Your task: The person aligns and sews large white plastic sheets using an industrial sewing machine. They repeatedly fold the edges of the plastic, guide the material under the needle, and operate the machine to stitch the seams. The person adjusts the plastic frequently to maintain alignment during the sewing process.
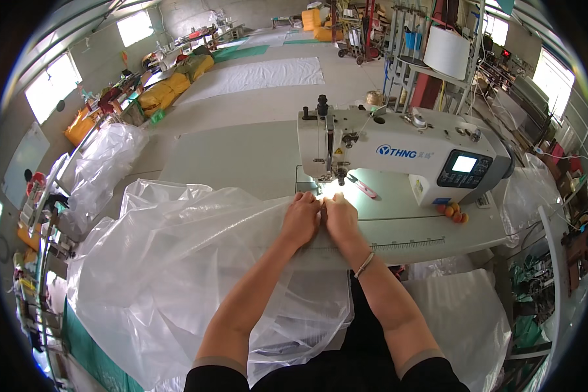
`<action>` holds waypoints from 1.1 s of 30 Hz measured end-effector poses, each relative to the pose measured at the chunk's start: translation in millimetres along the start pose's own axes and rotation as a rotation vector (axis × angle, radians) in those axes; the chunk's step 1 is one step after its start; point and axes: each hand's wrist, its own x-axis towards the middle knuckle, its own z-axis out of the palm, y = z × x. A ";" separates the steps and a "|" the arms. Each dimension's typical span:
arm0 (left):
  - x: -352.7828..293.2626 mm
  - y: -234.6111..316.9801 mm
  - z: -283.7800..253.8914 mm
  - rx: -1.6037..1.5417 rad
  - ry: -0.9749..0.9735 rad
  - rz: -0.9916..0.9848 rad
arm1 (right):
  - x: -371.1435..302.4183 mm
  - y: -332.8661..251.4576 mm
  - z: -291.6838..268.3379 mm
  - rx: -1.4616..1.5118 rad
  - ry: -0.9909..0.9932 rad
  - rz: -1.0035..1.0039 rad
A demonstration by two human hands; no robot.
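Note:
A large sheet of clear plastic film spreads over the left of the sewing table and hangs down off its front. At its right end, just before the lit needle area of a white sewing machine, my two hands meet side by side. My left hand is closed on the film's edge. Touching it, my right hand is also closed, its fingers pinching the same edge. The fingertips hide the exact fold. Behind my right hand lies a small pink tool, perhaps thread snips.
Several small orange-red fruits sit under the machine's control panel. More film hangs at my right, and another heap lies at the left. A white thread cone stands on a rack behind. Yellow bundles line the left wall.

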 end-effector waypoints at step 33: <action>5.7 -17.1 8.0 -0.201 0.097 -0.029 | 4.5 -21.6 7.5 -0.140 -0.095 0.056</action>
